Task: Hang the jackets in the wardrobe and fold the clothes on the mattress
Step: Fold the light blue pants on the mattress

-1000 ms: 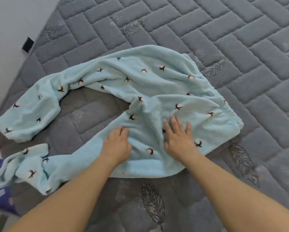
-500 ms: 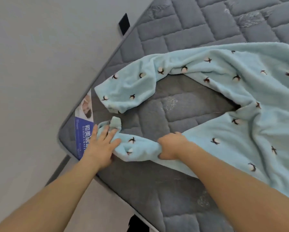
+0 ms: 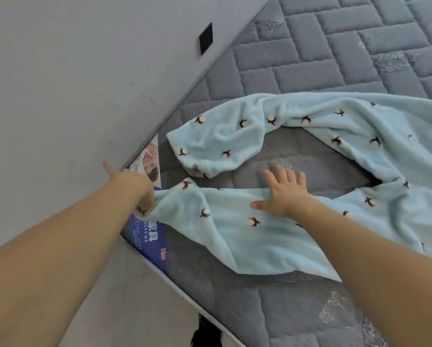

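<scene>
The person is working on the folding half of the task, straightening a pair of pale blue fleece pyjama trousers [image 3: 297,221] lying spread on the grey quilted mattress [image 3: 335,58]. The nearer leg is being stretched flat toward the mattress corner, where a printed label [image 3: 149,234] is showing; the farther leg [image 3: 222,141] is lying crumpled just beyond it, its cuff curled under.

The left hand [image 3: 137,189] is reaching out at the cuff of the nearer leg, right over the label, its fingers pinching the hem while one finger is pointing away toward the wall. The right hand [image 3: 282,194] is resting palm down midway along the same leg, fingers spread and straight, pressing the cloth to the mattress. Both forearms are extending well forward from the body.

The step looks to be smoothing before any fold is made. Next, the farther leg likely needs pulling straight and laying over the nearer one, so the two cuffs meet near the label. Fleece this soft is apt to bunch, so steady tension matters.
</scene>
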